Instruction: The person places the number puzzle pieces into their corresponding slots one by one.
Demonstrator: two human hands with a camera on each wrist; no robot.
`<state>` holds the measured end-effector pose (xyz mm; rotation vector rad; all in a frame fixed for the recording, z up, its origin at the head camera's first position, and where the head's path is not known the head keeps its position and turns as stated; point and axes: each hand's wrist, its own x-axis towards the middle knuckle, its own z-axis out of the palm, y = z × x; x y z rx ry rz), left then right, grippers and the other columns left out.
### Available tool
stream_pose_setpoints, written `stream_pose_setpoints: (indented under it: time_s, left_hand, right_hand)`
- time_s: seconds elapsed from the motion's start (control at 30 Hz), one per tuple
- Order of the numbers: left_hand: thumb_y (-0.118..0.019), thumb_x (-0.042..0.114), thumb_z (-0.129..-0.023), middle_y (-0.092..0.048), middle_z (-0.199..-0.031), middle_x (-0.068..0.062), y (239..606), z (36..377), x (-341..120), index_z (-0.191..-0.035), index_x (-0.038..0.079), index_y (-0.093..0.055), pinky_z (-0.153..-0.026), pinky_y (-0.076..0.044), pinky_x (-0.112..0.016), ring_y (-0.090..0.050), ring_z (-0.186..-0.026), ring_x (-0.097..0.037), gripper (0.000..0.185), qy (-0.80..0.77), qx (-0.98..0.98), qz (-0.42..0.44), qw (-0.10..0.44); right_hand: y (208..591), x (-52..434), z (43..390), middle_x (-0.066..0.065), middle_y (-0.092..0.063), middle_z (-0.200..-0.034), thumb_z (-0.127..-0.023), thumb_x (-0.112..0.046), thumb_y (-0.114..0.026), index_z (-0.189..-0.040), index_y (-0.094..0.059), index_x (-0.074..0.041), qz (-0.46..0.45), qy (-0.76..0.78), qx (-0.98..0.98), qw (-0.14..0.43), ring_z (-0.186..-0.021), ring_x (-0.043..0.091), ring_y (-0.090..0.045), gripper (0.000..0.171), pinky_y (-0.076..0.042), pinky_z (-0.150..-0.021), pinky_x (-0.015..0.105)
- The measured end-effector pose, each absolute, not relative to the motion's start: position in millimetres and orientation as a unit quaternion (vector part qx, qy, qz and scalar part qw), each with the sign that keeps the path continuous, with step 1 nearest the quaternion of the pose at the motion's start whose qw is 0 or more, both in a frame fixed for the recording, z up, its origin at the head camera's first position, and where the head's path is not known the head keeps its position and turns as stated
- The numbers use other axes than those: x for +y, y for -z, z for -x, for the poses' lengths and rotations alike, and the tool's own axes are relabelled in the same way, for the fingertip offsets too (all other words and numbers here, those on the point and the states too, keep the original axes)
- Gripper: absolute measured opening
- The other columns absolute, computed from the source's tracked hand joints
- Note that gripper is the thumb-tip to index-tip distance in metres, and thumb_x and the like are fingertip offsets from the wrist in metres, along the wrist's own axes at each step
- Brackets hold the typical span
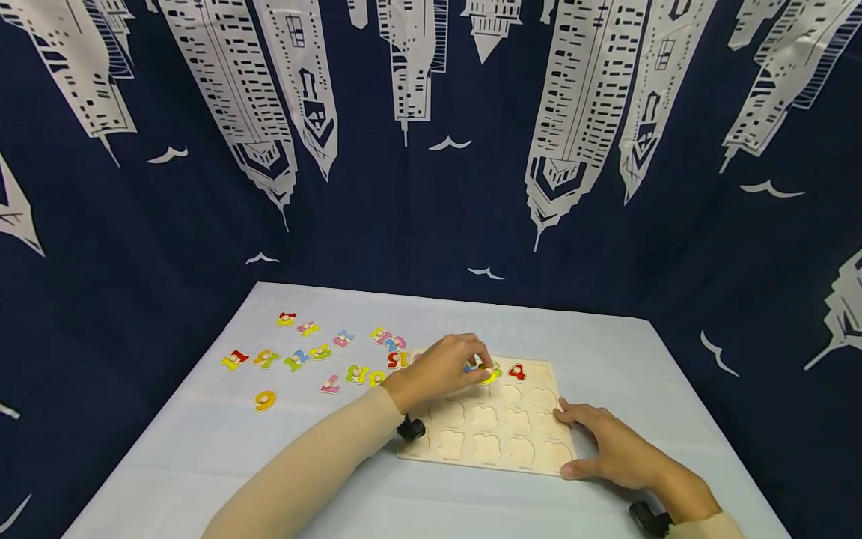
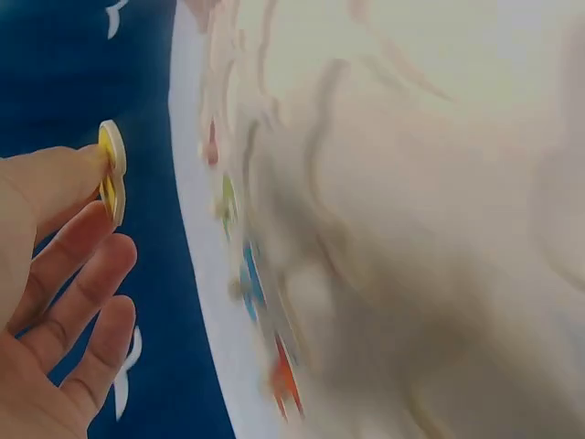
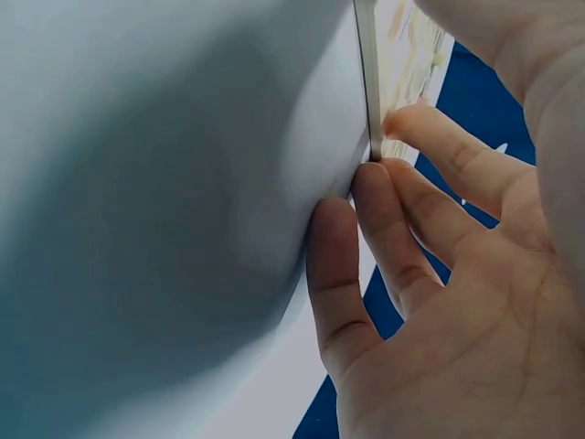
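A pale table stands before a dark curtain printed with skyscrapers. The yellow number piece sits over the top row of the wooden puzzle board, pinched by the left hand. The right hand lies flat, fingers straight, on the board's near right corner. A red 4 sits just beside the piece. Loose numbers lie to the left.
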<state>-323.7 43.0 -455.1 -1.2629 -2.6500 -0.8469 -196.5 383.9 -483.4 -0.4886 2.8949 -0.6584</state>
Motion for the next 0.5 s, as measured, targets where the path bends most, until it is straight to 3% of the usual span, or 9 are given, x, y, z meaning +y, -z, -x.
stream_pose_setpoints:
  time_s: [0.17, 0.33, 0.5]
  left_hand:
    - [-0.085, 0.025, -0.11, -0.083, -0.119, 0.004, 460.1, 342.2, 94.3, -0.116, 0.019, -0.087, -0.096, -0.059, -0.017, -0.08, -0.114, -0.016, 0.01, 0.261, -0.877, 0.401, 0.028]
    - [-0.087, 0.026, -0.108, -0.084, -0.116, 0.007, 471.6, 353.0, 132.8, -0.112, 0.021, -0.088, -0.086, -0.055, -0.017, -0.072, -0.097, -0.007, 0.007, 0.252, -0.891, 0.377, 0.017]
    - [-0.089, 0.028, -0.107, -0.085, -0.108, 0.012, 485.3, 356.3, 154.8, -0.107, 0.027, -0.089, -0.085, -0.054, -0.017, -0.065, -0.088, 0.002, 0.002, 0.252, -0.902, 0.352, 0.009]
  right_hand:
    - [485.8, 385.8, 193.5, 0.023, -0.058, -0.175, -0.082, -0.052, -0.104, -0.157, -0.069, -0.009, 0.177, 0.223, 0.957, 0.057, -0.154, 0.053, -0.059, 0.094, -0.051, -0.122, 0.065]
    - [484.5, 387.8, 192.0, 0.022, -0.057, -0.176, -0.082, -0.052, -0.104, -0.158, -0.068, -0.01, 0.173, 0.227, 0.957, 0.058, -0.155, 0.053, -0.058, 0.094, -0.05, -0.122, 0.067]
    - [486.5, 387.6, 192.2, 0.021, -0.058, -0.176, -0.082, -0.054, -0.103, -0.159, -0.068, -0.01, 0.177, 0.222, 0.957, 0.054, -0.155, 0.052, -0.058, 0.095, -0.051, -0.122, 0.065]
